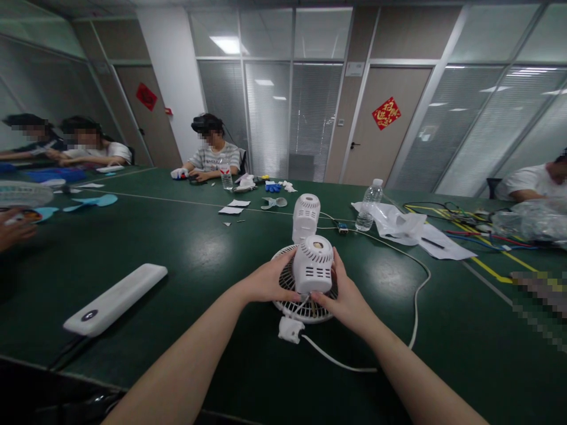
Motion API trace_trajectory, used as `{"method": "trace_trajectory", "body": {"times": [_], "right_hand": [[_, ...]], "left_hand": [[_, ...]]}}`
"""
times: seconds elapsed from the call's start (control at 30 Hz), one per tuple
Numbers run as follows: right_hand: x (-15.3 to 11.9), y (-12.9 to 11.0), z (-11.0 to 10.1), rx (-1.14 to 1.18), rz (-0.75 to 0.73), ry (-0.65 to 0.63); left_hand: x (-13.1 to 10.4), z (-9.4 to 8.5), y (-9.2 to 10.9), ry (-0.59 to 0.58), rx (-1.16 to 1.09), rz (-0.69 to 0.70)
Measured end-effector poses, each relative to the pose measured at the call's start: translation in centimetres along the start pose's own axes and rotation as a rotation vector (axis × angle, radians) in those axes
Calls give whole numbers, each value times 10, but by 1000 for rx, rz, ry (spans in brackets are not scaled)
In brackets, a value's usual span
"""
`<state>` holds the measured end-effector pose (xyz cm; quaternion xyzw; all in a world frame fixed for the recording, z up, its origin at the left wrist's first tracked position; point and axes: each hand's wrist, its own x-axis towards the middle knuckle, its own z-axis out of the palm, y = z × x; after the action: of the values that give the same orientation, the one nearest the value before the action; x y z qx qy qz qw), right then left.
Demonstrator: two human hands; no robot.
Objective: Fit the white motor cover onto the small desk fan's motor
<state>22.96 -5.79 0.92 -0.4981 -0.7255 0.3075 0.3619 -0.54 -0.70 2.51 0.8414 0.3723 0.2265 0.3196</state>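
Note:
A white vented motor housing [313, 268] sits over a round white fan grille [310, 314], held from both sides. My left hand [271, 280] is wrapped round its left side, thumb near the lower front edge. On the right side, my right hand [343, 295] grips the same housing, its thumb close to the other thumb. Just below the grille lies a small white plastic part [291, 329] with a white cable [336, 361] running right. Behind the held housing stands another white vented housing [305, 215].
A white power bank [117, 298] lies at left. Blue fan blades [91, 202] are farther left. Water bottles [370, 203] [226, 174], a plastic bag [401, 223], paper and wires spread behind and right. Several people sit around the green table [199, 242].

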Motion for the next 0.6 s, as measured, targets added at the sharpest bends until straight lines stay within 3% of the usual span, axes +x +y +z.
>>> {"method": "trace_trajectory", "body": {"times": [0.6], "right_hand": [[3, 0, 5, -89, 43, 69]], "left_hand": [[4, 5, 0, 55, 25, -71]]}}
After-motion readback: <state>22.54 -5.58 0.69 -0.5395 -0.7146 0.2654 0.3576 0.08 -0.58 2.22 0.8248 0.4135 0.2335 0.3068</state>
